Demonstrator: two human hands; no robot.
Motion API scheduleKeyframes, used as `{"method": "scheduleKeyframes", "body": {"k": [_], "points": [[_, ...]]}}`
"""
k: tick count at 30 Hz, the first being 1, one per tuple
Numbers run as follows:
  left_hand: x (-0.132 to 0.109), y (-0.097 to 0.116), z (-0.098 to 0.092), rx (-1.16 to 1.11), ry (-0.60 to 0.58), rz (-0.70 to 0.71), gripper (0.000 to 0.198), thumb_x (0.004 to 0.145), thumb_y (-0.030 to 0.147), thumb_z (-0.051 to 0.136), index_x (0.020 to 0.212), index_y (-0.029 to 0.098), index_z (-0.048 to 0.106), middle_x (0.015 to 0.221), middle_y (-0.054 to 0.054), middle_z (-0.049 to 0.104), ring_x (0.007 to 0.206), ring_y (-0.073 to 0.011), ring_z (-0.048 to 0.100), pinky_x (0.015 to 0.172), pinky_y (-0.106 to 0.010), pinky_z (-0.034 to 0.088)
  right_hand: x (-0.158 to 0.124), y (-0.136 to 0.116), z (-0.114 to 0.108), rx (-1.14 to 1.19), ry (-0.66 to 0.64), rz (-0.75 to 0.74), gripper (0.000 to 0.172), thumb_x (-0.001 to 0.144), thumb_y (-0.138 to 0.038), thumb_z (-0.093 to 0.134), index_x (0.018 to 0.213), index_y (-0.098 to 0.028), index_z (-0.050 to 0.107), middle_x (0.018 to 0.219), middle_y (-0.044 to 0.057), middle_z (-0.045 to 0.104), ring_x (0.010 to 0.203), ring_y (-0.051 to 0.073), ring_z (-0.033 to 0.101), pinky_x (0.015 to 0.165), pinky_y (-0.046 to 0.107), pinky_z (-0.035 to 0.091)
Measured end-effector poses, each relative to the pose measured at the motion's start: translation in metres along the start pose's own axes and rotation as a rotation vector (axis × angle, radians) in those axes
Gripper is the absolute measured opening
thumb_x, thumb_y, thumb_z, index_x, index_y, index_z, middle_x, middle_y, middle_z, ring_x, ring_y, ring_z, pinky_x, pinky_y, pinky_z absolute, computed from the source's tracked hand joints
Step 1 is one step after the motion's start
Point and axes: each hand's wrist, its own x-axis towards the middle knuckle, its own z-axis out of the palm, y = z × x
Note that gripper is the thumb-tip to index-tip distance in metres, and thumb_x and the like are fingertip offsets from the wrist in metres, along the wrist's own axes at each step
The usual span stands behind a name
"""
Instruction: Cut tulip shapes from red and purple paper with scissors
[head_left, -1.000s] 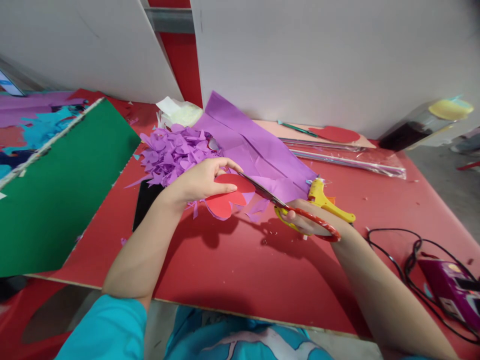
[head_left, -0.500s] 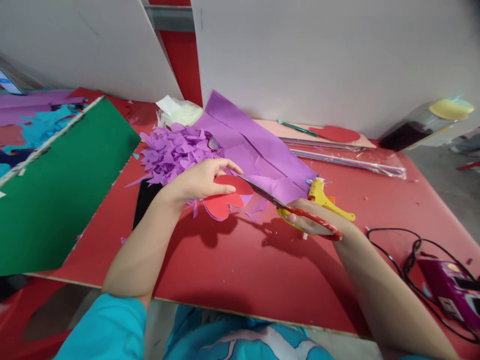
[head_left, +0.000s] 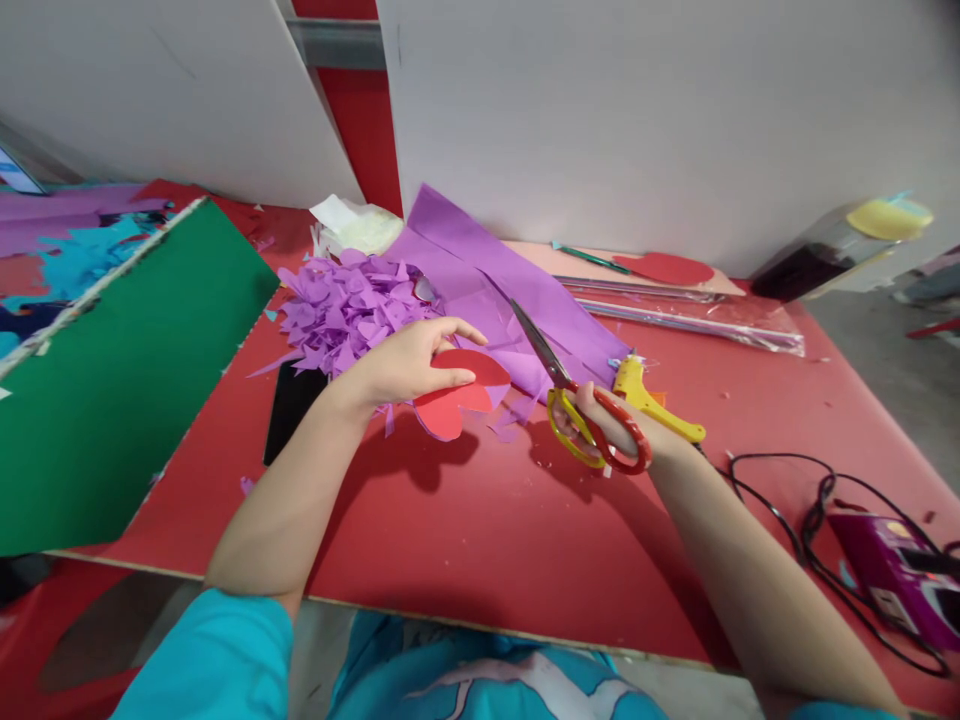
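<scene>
My left hand (head_left: 409, 360) pinches a red heart-shaped paper piece (head_left: 457, 395), which has purple paper behind it, and holds it just above the red table (head_left: 465, 540). My right hand (head_left: 611, 425) has its fingers through the red and yellow handles of a pair of scissors (head_left: 577, 400). The blades are closed and point up and away from the heart, over a purple paper sheet (head_left: 487, 280). A heap of purple paper cut-outs (head_left: 349, 305) lies just beyond my left hand.
A green sheet (head_left: 112, 370) covers the left side. A yellow glue gun (head_left: 649, 395) lies beside my right hand. A purple device (head_left: 892, 575) with a black cable (head_left: 772, 500) sits at the right. Clear wrapped rolls (head_left: 675, 305) and white boards (head_left: 600, 110) stand at the back.
The scissors have come off the red heart and swung to the right; their blades now point up over the purple sheet. My left hand still holds the heart in the same place.
</scene>
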Motion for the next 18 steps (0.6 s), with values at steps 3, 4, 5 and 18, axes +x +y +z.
{"method": "scheduleKeyframes", "body": {"k": [3, 4, 5, 18], "points": [[0.001, -0.001, 0.003, -0.002, -0.014, 0.016, 0.037, 0.075, 0.025, 0.062, 0.111, 0.018, 0.058, 0.057, 0.006, 0.042, 0.049, -0.0082, 0.041, 0.046, -0.02, 0.031, 0.0, 0.005, 0.005, 0.098, -0.131, 0.025, 0.058, 0.082, -0.073, 0.026, 0.07, -0.021, 0.049, 0.054, -0.002, 0.043, 0.036, 0.009, 0.034, 0.03, 0.025, 0.029], [0.001, -0.002, 0.004, -0.01, -0.026, 0.018, 0.037, 0.075, 0.025, 0.061, 0.112, 0.018, 0.058, 0.058, 0.005, 0.045, 0.05, -0.0086, 0.043, 0.047, -0.02, 0.033, 0.0, 0.006, 0.007, 0.11, -0.135, 0.012, 0.056, 0.083, -0.071, 0.029, 0.071, -0.02, 0.05, 0.056, -0.002, 0.044, 0.039, 0.01, 0.035, 0.032, 0.025, 0.031], [0.001, -0.002, 0.006, -0.022, -0.042, 0.02, 0.037, 0.076, 0.025, 0.061, 0.112, 0.018, 0.057, 0.06, 0.005, 0.048, 0.051, -0.0092, 0.046, 0.048, -0.021, 0.035, 0.0, 0.007, 0.009, 0.122, -0.126, -0.005, 0.054, 0.084, -0.069, 0.032, 0.073, -0.02, 0.052, 0.058, -0.001, 0.046, 0.042, 0.01, 0.037, 0.035, 0.026, 0.033], [0.011, -0.002, 0.043, -0.035, -0.037, 0.085, 0.026, 0.077, 0.022, 0.06, 0.103, 0.02, 0.062, 0.109, -0.005, 0.066, 0.101, -0.0205, 0.061, 0.092, -0.035, 0.045, -0.002, 0.015, 0.053, 0.333, 0.211, -0.15, 0.029, 0.076, -0.047, 0.064, 0.085, -0.022, 0.051, 0.066, -0.001, 0.056, 0.056, 0.015, 0.049, 0.056, 0.031, 0.043]]}}
